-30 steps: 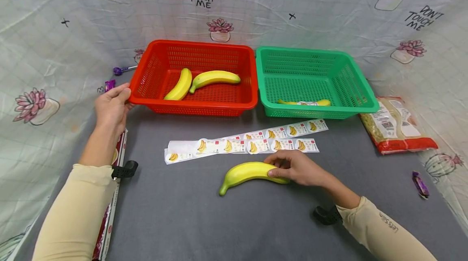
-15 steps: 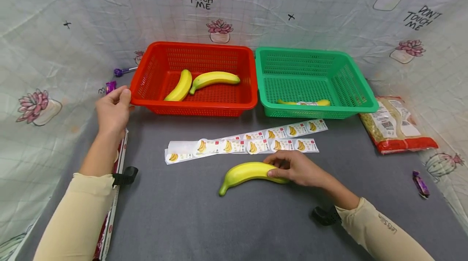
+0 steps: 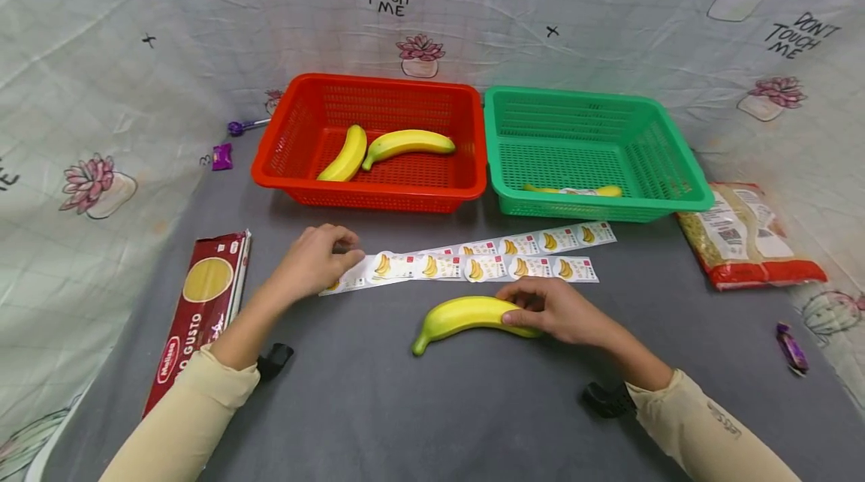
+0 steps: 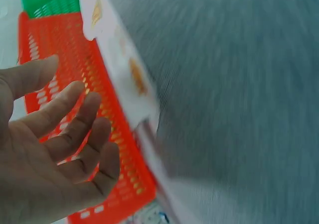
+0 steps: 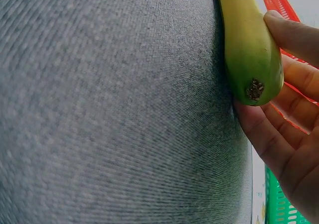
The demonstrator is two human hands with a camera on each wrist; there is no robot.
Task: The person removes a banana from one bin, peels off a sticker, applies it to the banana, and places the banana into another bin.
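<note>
One banana (image 3: 466, 314) lies on the grey counter (image 3: 419, 407) in front of us, and our right hand (image 3: 557, 310) curls its fingers round the blunt end, gripping it. Just behind it runs the sticker strip (image 3: 486, 260); our left hand (image 3: 312, 258) rests on the strip's left end with its fingers relaxed and spread, holding nothing. Beyond the strip the red basket (image 3: 270, 167) holds two bananas, and beside it the green basket (image 3: 682, 182) holds one. A pasta box (image 3: 196, 309) lies at our left, a bag (image 3: 743, 234) at our right.

Relaxed fingers (image 4: 75, 129) beside sticker strip (image 4: 124, 69)
</note>
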